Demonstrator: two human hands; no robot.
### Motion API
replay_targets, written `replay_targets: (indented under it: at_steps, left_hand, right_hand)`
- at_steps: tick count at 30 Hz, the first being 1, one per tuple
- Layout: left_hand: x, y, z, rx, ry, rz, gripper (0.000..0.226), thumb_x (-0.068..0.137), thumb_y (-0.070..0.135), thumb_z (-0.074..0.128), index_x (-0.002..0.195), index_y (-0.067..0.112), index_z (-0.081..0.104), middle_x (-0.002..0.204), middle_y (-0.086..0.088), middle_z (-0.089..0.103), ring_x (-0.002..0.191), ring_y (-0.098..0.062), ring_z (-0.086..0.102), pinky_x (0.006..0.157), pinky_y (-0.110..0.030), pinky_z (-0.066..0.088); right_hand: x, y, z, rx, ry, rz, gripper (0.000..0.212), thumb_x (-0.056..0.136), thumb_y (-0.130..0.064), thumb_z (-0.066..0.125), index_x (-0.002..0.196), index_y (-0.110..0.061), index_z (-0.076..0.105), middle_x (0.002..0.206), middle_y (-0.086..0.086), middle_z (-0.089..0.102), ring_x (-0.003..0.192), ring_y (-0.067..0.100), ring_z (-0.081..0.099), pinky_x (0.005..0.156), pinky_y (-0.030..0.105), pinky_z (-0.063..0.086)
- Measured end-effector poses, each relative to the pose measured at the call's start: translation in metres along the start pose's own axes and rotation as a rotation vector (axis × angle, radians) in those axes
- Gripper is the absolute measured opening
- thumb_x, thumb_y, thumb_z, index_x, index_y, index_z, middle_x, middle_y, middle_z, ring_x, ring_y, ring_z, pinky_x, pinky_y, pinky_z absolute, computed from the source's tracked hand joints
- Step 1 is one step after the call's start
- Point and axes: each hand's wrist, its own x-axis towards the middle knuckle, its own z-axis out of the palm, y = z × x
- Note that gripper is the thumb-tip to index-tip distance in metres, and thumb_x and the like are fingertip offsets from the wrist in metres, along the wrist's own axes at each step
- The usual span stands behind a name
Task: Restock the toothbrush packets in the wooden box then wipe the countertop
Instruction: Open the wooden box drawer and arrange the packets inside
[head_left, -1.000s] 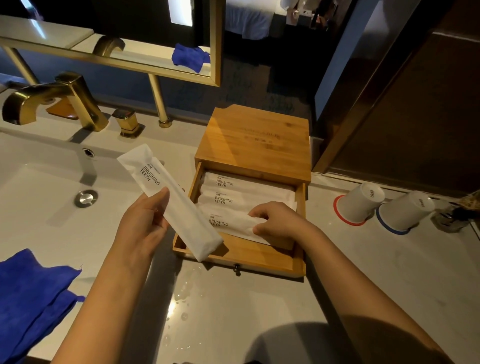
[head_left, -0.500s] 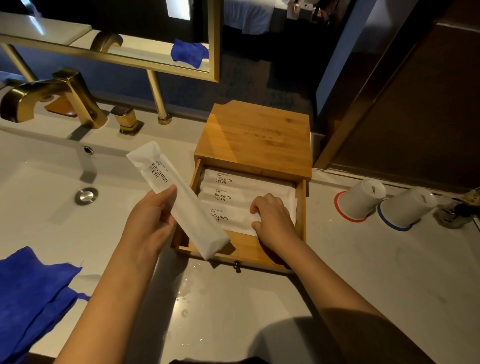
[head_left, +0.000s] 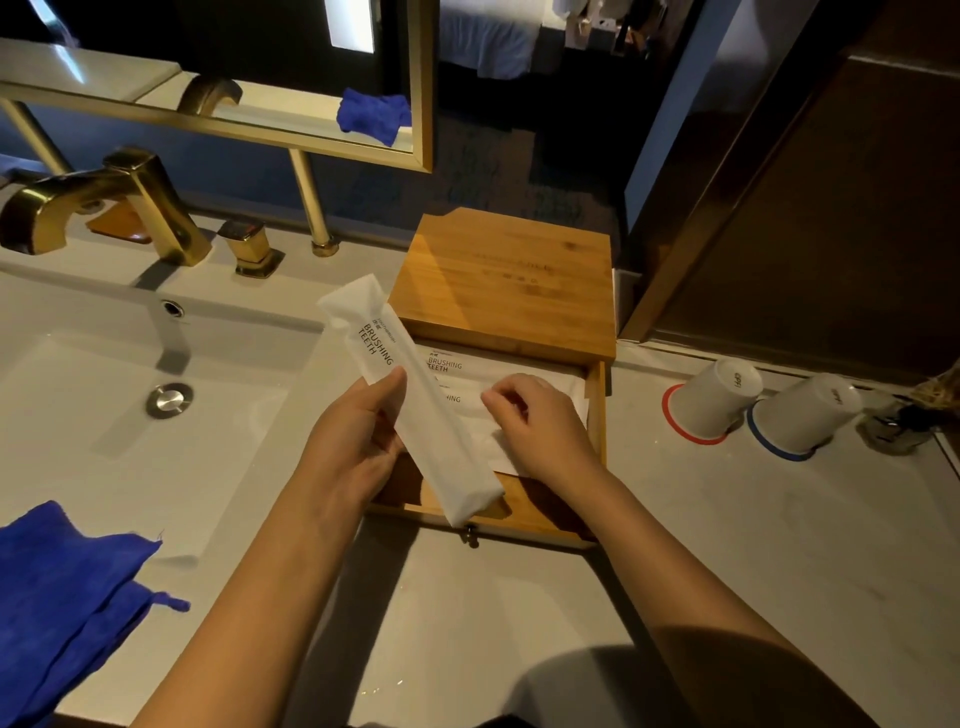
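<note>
A wooden box (head_left: 504, 280) stands on the pale countertop (head_left: 727, 545) with its drawer (head_left: 535, 522) pulled out toward me. Several white toothbrush packets (head_left: 467, 364) marked BRUSHING TEETH lie flat inside the drawer. My left hand (head_left: 353, 452) grips one more white packet (head_left: 415, 405), held slanted over the drawer's left side. My right hand (head_left: 545, 431) hovers over the packets in the drawer with its fingers loosely curled; I see nothing held in it. A blue cloth (head_left: 67, 597) lies at the sink's near left edge.
A white sink basin (head_left: 78, 415) with a gold faucet (head_left: 104, 197) fills the left. Two upturned white cups (head_left: 714, 397) (head_left: 805, 410) stand right of the box, with a small dark glass item (head_left: 898, 421) beyond them. A gold-framed mirror (head_left: 423, 104) hangs behind.
My left hand has carried its packet rightward, over the drawer. My right hand stopped pressing the packets in the drawer and rose slightly with curled fingers.
</note>
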Motion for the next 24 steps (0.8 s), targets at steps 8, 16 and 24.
replay_targets:
  at_steps: [8, 16, 24]
  left_hand:
    - [-0.004, -0.003, 0.007, 0.22, -0.115, 0.077, 0.025, 0.088, 0.02, 0.056, 0.112, 0.021, 0.058, 0.099, -0.005, 0.064, 0.092, -0.021, 0.063, 0.053, -0.028, 0.056]
    - [0.014, 0.002, -0.025, 0.94, 0.103, 0.61, 0.03, 0.085, 0.018, 0.059, 0.114, 0.026, 0.062, 0.106, 0.012, 0.065, 0.098, -0.007, 0.059, 0.087, -0.029, 0.05]
    - [0.026, -0.002, -0.049, 1.007, -0.053, 0.346, 0.028, 0.094, 0.031, 0.043, 0.118, 0.04, 0.056, 0.105, 0.012, 0.06, 0.09, -0.003, 0.054, 0.067, -0.021, 0.042]
  right_hand:
    - [-0.009, -0.026, -0.002, 0.401, -0.212, 0.132, 0.005, 0.087, -0.029, 0.061, 0.084, -0.034, 0.06, 0.09, -0.013, 0.061, 0.086, 0.005, 0.062, 0.063, 0.014, 0.049]
    - [0.003, -0.007, -0.022, 0.151, 0.057, 0.066, 0.024, 0.09, -0.019, 0.058, 0.112, -0.016, 0.066, 0.105, -0.007, 0.065, 0.086, -0.003, 0.052, 0.07, 0.01, 0.039]
    - [-0.01, 0.01, -0.029, -0.106, -0.182, 0.085, 0.025, 0.092, -0.017, 0.053, 0.114, -0.013, 0.066, 0.119, 0.003, 0.066, 0.097, 0.008, 0.053, 0.082, 0.021, 0.039]
